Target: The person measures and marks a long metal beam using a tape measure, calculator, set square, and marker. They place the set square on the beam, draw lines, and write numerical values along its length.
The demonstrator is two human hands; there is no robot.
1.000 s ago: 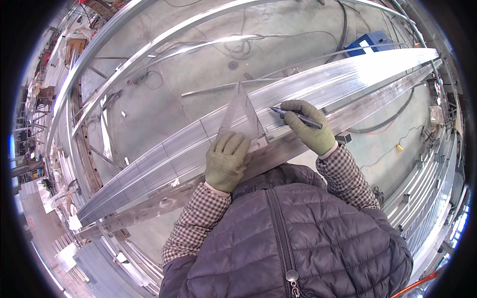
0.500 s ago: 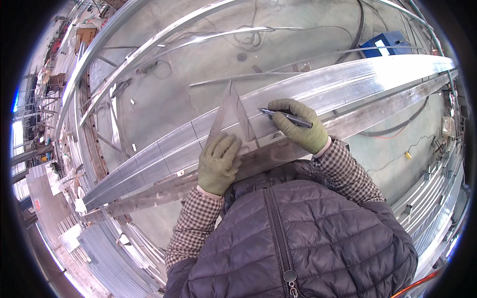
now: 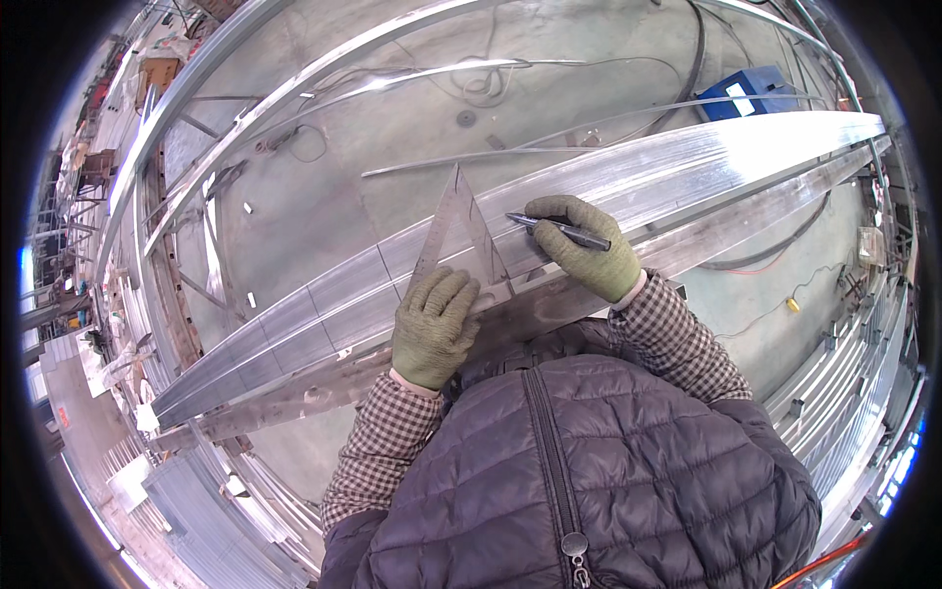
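Observation:
Under my gloved left hand [image 3: 433, 329], a triangular set square [image 3: 439, 228] lies across a long silvery metal profile [image 3: 638, 177]. The fingers of that hand grip the square's near left corner, and its narrow tip points away from me. My right hand [image 3: 597, 260], also in a green glove, is closed round a dark marker pen [image 3: 574, 234]. The pen's tip points left, just to the right of the square's right edge; whether it touches the metal I cannot tell. Thin dark lines cross the profile left of the square.
A worn beam [image 3: 540, 309] runs under the profile on my side. Beyond lie a thin metal strip [image 3: 432, 165], loose cables [image 3: 481, 88] and a blue box [image 3: 751, 93]. Long curved metal bars [image 3: 265, 113] stand at the far left. Stacked profiles [image 3: 844, 378] lie to the right.
The view has shifted slightly. The pen tip sits a little closer to the set square, while my left hand keeps its place on the square.

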